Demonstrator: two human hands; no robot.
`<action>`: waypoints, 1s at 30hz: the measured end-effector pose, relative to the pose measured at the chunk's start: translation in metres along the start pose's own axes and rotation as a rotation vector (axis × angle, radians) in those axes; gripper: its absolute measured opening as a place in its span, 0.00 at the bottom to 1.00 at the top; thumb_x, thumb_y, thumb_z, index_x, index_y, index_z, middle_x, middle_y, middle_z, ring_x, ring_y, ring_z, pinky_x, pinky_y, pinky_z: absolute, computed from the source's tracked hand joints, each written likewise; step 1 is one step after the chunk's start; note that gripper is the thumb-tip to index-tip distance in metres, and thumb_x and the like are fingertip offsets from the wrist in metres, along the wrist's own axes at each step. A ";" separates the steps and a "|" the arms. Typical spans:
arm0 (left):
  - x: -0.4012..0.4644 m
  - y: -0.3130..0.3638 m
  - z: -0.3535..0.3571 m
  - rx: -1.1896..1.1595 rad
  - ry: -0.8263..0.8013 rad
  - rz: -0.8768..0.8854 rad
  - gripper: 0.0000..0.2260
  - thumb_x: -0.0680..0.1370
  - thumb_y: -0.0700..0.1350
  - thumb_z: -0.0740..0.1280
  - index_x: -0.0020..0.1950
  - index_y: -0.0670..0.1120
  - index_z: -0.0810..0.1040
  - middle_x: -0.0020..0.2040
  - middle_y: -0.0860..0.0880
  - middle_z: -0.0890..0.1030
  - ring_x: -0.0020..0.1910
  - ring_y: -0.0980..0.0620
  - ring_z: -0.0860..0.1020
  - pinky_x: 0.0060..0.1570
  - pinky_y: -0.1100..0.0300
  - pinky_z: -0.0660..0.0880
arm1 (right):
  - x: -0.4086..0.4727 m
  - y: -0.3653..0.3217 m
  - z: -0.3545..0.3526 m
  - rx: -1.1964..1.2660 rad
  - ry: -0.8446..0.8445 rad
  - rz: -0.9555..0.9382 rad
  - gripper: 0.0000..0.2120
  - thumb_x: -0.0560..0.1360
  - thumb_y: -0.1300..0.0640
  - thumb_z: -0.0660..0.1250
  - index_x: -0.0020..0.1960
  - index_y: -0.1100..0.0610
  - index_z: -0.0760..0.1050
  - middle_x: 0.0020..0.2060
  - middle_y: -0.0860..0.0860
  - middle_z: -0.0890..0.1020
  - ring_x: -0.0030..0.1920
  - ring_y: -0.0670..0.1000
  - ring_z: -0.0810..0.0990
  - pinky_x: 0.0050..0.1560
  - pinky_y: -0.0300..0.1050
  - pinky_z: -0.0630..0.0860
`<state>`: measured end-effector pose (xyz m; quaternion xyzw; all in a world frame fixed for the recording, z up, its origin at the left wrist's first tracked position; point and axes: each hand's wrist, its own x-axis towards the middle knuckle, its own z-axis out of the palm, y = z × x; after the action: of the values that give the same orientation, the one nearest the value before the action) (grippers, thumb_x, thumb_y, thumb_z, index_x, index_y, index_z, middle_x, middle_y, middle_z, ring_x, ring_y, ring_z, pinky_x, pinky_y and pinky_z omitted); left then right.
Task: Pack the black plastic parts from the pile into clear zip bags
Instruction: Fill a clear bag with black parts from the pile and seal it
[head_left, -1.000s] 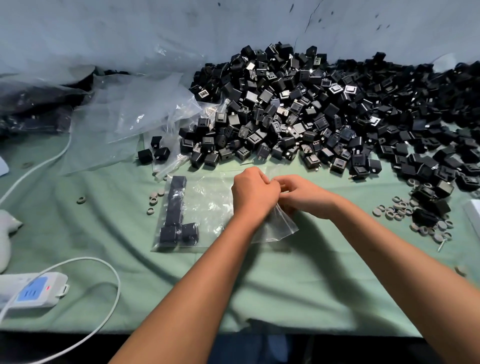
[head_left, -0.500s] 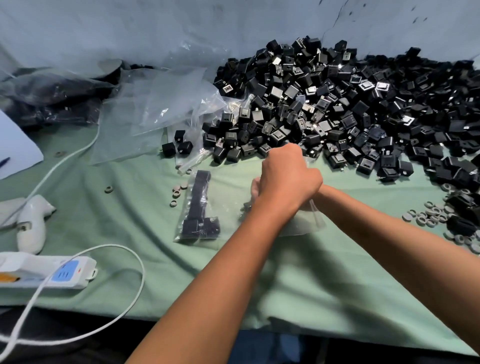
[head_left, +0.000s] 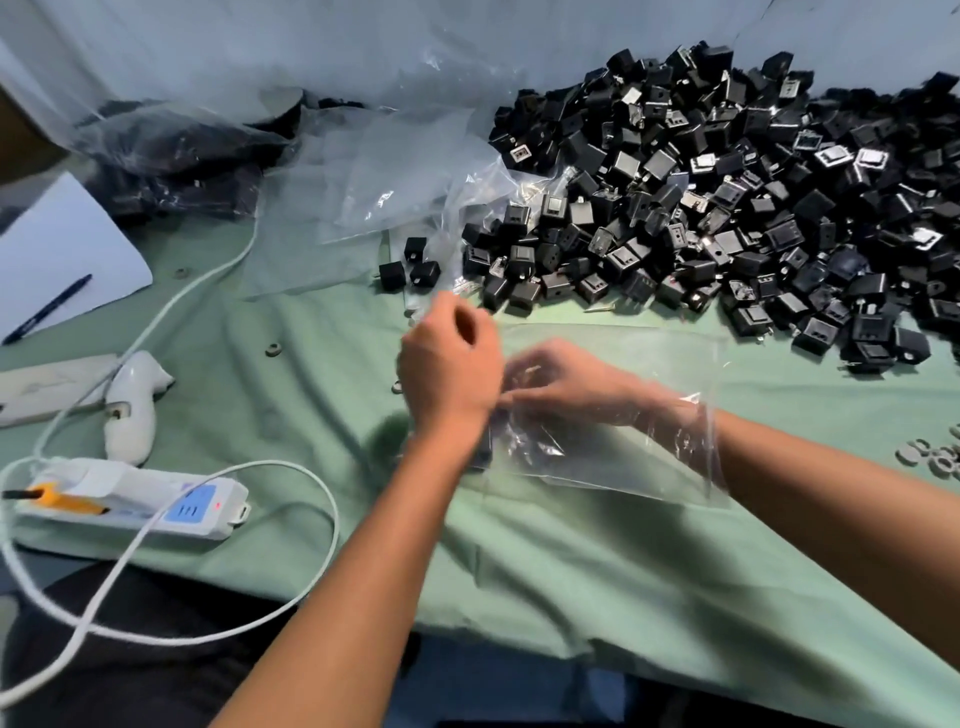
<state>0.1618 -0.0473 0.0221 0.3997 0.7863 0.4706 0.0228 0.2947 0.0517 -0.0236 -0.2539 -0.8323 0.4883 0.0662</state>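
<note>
A big pile of black plastic parts (head_left: 701, 208) covers the back right of the green cloth. A clear zip bag (head_left: 649, 364) is held just above the cloth in front of the pile. My left hand (head_left: 449, 364) grips the bag's left end with curled fingers. My right hand (head_left: 571, 384) shows blurred through the plastic, which drapes over it and its wrist; its fingers seem to pinch the film beside my left hand. A dark part (head_left: 480, 452) inside the bag shows under my left wrist; other contents are hidden.
Empty clear bags (head_left: 395, 171) lie left of the pile, with three loose parts (head_left: 410, 265) by them. Filled bags (head_left: 171, 156) sit at the back left. A power strip (head_left: 156, 499), white cable (head_left: 291, 571), white tool (head_left: 132, 405), paper with pen (head_left: 47, 309) occupy the left. Grey washers (head_left: 930, 457) lie far right.
The bag has been lifted off the cloth and swung right, so it now drapes over my right hand and wrist. My left hand moved left. The view shifted left.
</note>
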 end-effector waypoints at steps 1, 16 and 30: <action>0.004 -0.019 -0.003 0.003 0.043 -0.059 0.05 0.79 0.44 0.66 0.43 0.47 0.78 0.37 0.50 0.80 0.36 0.47 0.76 0.36 0.57 0.64 | 0.002 0.002 0.002 -0.007 -0.003 0.004 0.08 0.75 0.51 0.77 0.53 0.47 0.86 0.44 0.41 0.87 0.42 0.40 0.85 0.46 0.36 0.79; 0.004 -0.077 -0.007 -0.024 -0.175 -0.067 0.05 0.79 0.36 0.64 0.47 0.42 0.78 0.48 0.43 0.81 0.50 0.41 0.76 0.54 0.49 0.72 | 0.007 -0.007 0.018 -0.008 -0.021 0.025 0.06 0.75 0.54 0.77 0.52 0.49 0.85 0.38 0.41 0.87 0.36 0.40 0.85 0.36 0.30 0.76; -0.012 -0.051 0.025 0.600 -0.648 0.375 0.32 0.83 0.66 0.44 0.84 0.51 0.51 0.84 0.51 0.43 0.83 0.50 0.41 0.81 0.50 0.41 | -0.107 0.039 -0.087 0.352 -0.299 0.336 0.11 0.79 0.72 0.65 0.58 0.67 0.81 0.53 0.64 0.85 0.51 0.60 0.85 0.51 0.52 0.83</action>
<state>0.1490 -0.0492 -0.0341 0.6495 0.7543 0.0702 0.0651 0.4318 0.0828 0.0023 -0.2983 -0.6814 0.6614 -0.0961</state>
